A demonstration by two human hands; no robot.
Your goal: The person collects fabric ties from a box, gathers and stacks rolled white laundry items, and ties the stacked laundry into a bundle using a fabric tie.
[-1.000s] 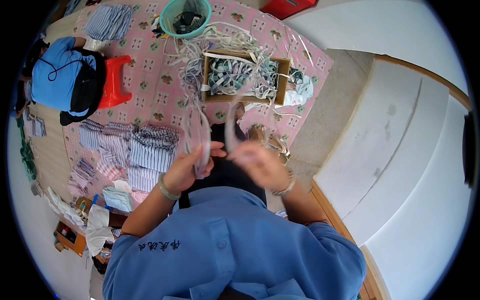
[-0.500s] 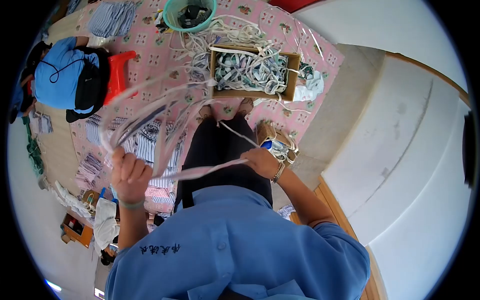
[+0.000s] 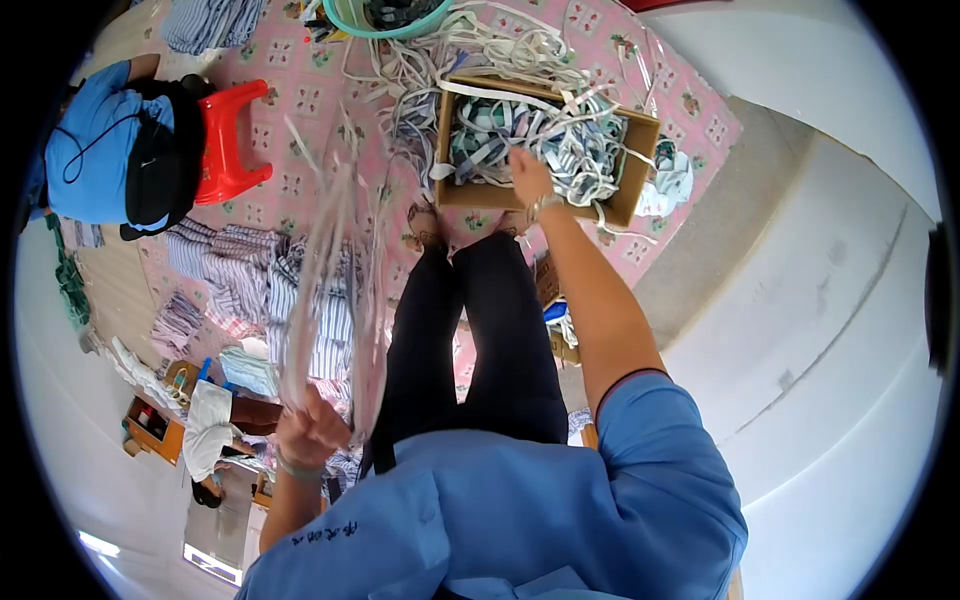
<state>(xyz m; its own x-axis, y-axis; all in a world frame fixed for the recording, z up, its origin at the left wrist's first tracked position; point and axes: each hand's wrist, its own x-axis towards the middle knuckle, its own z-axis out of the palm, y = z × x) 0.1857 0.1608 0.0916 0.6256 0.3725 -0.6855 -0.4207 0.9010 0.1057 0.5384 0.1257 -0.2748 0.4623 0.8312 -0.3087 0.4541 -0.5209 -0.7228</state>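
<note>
My left hand (image 3: pixel 312 430) is closed around a bundle of long pale fabric strips (image 3: pixel 325 270), which stretch up from it and are blurred by motion. My right hand (image 3: pixel 530 178) reaches over the cardboard box (image 3: pixel 480 196), at the near side of the tangled green, white and blue strips (image 3: pixel 590 150) inside. Its fingers look drawn together at the strips, but what they hold is too small to make out. More white strips (image 3: pixel 510 50) lie heaped behind and left of the box.
Folded striped clothes (image 3: pixel 235 275) lie on the pink patterned cloth (image 3: pixel 300 80). A seated person (image 3: pixel 100 150) is by a red stool (image 3: pixel 230 145) at left; another person (image 3: pixel 210 425) is lower left. A green basin (image 3: pixel 390 30) stands at the top.
My right hand has let go of the strip between my hands and moved forward to the box. My left hand has shifted lower and slightly right, with the strips swinging upright.
</note>
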